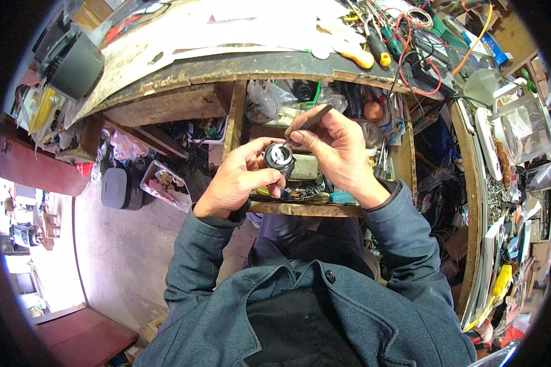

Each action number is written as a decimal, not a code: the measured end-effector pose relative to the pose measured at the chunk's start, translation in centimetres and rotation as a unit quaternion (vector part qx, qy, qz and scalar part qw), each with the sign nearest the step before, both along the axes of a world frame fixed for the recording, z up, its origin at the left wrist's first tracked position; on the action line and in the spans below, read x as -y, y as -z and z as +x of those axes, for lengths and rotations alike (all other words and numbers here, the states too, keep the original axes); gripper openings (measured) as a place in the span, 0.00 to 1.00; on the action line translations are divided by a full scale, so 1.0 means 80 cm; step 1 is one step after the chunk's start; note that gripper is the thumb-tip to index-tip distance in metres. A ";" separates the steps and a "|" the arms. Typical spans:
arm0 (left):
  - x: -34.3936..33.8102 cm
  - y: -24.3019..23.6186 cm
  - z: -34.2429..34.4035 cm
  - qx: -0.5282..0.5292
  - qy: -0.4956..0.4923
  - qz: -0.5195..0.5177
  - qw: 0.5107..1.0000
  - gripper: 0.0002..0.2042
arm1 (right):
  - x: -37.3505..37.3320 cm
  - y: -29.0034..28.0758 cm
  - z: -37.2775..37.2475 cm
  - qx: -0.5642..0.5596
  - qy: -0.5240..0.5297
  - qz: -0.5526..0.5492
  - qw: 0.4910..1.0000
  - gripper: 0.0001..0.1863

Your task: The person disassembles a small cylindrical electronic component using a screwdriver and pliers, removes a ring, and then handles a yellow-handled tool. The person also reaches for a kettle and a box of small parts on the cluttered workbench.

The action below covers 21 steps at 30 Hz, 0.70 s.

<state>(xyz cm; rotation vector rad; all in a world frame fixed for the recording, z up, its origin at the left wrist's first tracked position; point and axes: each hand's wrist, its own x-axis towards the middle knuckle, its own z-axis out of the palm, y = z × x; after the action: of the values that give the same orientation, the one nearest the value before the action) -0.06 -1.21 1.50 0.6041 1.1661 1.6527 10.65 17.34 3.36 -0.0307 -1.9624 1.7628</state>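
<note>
White sheet [165, 38] glares on worktop [257, 66]; over at left, patch blown out; gloom underneath; edges bowed, corners black.

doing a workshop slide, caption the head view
Over a cluttered open drawer, the left hand holds a black cylindrical part and the right hand a slim dark tool near its rim.
</note>
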 end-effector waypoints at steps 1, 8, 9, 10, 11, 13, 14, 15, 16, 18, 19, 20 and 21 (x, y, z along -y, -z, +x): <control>0.000 0.000 0.000 0.003 0.000 0.003 1.000 0.24 | 0.000 -0.002 0.001 0.006 0.001 0.019 1.000 0.05; 0.002 0.003 -0.003 0.005 0.016 0.010 1.000 0.23 | 0.000 0.003 -0.003 -0.025 0.006 0.076 0.997 0.05; 0.002 0.002 -0.002 0.005 0.016 0.009 1.000 0.23 | 0.000 0.003 -0.003 -0.023 0.008 0.082 0.996 0.05; 0.002 0.002 -0.002 0.005 0.015 0.008 1.000 0.23 | 0.000 0.003 -0.003 -0.022 0.009 0.088 0.996 0.05; 0.002 0.002 -0.003 0.006 0.018 0.010 1.000 0.23 | 0.000 0.003 -0.003 -0.021 0.011 0.094 0.995 0.05; 0.003 0.005 -0.004 0.009 0.023 0.015 1.000 0.23 | 0.001 0.003 -0.003 -0.025 0.019 0.098 0.995 0.05; 0.002 0.004 -0.003 0.008 0.016 0.014 1.000 0.23 | 0.002 0.003 -0.003 -0.027 0.023 0.101 0.994 0.05; 0.000 0.003 -0.001 0.006 0.008 0.013 1.000 0.23 | 0.003 0.004 -0.003 -0.029 0.028 0.105 0.994 0.05; -0.001 0.002 0.000 0.005 0.000 0.012 1.000 0.23 | 0.004 0.006 -0.002 -0.031 0.034 0.109 0.993 0.06; 0.000 0.002 -0.002 0.004 0.010 0.012 1.000 0.23 | 0.005 0.006 -0.002 -0.036 0.039 0.124 0.991 0.06; 0.001 0.001 -0.003 0.004 0.015 0.012 1.000 0.23 | 0.005 0.005 -0.003 -0.038 0.038 0.134 0.990 0.06; 0.002 0.000 -0.003 0.000 0.011 0.009 1.000 0.23 | 0.004 0.005 -0.002 -0.040 0.037 0.144 0.988 0.07; 0.002 -0.001 -0.002 -0.003 0.008 0.007 1.000 0.22 | 0.005 0.004 -0.002 -0.043 0.041 0.150 0.987 0.06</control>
<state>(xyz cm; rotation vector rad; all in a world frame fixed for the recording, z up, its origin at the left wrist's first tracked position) -0.19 -1.38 1.55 0.6271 1.1525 1.6476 10.51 16.94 3.04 0.0643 -2.1109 1.3789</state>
